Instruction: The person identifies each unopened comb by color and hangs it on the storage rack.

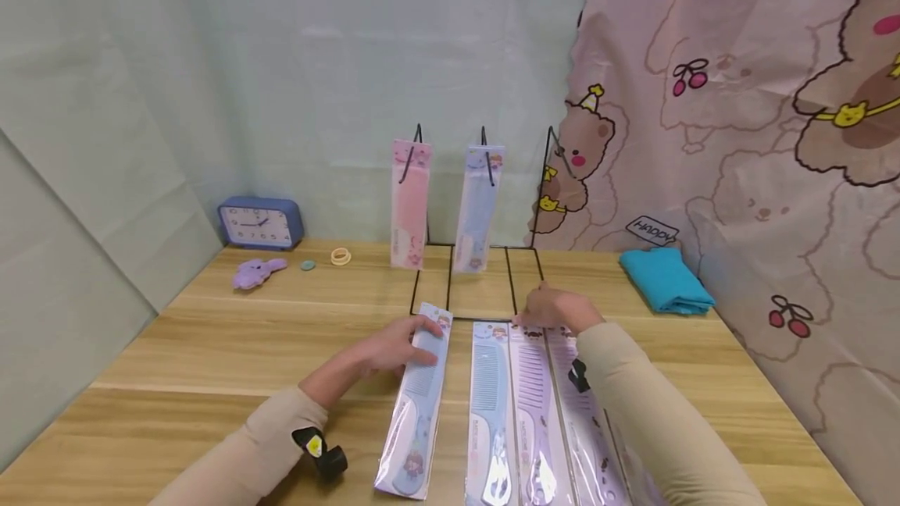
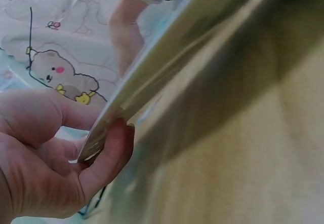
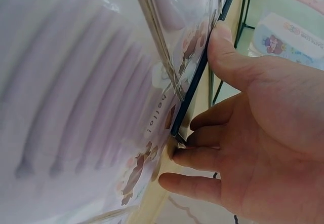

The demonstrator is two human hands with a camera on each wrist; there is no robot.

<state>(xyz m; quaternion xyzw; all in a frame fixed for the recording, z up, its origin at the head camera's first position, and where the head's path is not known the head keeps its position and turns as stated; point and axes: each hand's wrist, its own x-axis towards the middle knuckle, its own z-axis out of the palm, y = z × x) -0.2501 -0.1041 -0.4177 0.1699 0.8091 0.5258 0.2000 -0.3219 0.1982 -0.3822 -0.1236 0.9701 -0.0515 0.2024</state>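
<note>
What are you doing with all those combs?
A person sits at a wooden table with packaged combs laid in a row. The left hand pinches the top of a blue comb pack, lifting its edge off the table. The right hand grips the top of a purple comb pack by the black wire rack. A pink comb and another blue comb hang on the rack.

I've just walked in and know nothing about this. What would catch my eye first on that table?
Probably the row of packaged combs lying side by side on the near part of the wooden table, with the left hand gripping the top of the blue one set apart at the left and the right hand at the top of the purple ones. Behind them, a pink comb and a blue comb hang on a black wire rack.
</note>
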